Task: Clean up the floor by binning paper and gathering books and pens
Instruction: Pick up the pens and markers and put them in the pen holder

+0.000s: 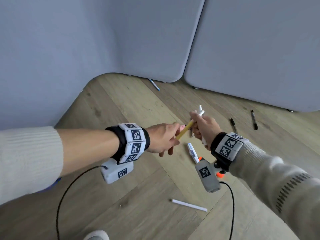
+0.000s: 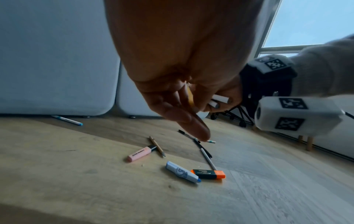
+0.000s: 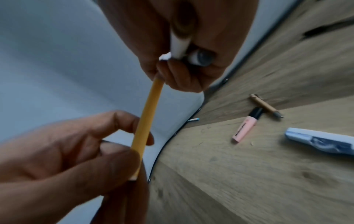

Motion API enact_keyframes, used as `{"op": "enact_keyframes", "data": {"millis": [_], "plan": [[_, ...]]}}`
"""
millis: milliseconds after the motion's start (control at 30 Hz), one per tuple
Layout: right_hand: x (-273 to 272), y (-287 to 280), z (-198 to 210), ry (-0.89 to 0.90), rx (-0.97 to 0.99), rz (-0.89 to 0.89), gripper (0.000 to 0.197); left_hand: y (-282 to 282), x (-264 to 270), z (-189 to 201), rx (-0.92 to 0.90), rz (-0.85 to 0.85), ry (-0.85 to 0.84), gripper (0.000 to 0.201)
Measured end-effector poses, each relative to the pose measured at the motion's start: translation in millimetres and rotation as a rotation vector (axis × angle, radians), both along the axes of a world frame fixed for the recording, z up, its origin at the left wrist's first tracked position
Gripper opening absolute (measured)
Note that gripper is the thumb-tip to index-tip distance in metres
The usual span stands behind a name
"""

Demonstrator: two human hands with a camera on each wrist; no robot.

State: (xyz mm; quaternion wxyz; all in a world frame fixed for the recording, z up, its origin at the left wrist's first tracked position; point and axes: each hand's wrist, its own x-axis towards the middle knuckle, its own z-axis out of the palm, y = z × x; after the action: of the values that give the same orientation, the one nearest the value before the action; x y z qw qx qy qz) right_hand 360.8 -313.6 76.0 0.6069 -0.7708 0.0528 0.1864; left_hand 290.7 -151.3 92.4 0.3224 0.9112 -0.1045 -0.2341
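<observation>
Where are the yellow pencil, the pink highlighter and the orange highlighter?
yellow pencil [image 3: 146,119]: right wrist view, mid-shaft.
pink highlighter [image 2: 140,153]: left wrist view, middle of its pink barrel.
orange highlighter [image 2: 218,174]: left wrist view, orange end.

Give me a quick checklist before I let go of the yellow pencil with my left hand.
1. Left hand pinching yellow pencil: ok.
2. Right hand fingers closed round the pencil's other end: ok.
3. White pens already in right hand secure: ok, though grip firmness cannot tell.
4. Pencil clear of the floor: ok.
5. Pens left to gather: not ok, pink highlighter, orange highlighter and others remain.
</observation>
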Motion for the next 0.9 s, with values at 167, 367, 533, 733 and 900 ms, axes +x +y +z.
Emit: {"op": "enact_keyframes", "data": {"millis": [167, 367, 533, 733, 900], "plan": [[-3, 34, 0, 0.005, -0.129, 0.182, 0.019, 50, -27, -9, 0.214, -0.026, 0.057, 0.029], [-92, 6, -82, -0.170, -0.995, 1.211, 0.038, 157, -115, -77, 0.817, 0.320, 0.041, 0.055], [-168, -43, -144, -0.138, -1.099, 1.529, 0.063, 209, -178, -111, 0.859, 0.705, 0.340, 0.103], [-141, -38, -139, -0.247, -1.132, 1.477, 0.033, 231, -194, -125, 0.875, 0.812, 0.169, 0.084], [-105, -15, -114, -0.240, -0.857, 1.059, 0.007, 255, -188, -121, 0.652, 1.444, 0.037, 0.078]]}}
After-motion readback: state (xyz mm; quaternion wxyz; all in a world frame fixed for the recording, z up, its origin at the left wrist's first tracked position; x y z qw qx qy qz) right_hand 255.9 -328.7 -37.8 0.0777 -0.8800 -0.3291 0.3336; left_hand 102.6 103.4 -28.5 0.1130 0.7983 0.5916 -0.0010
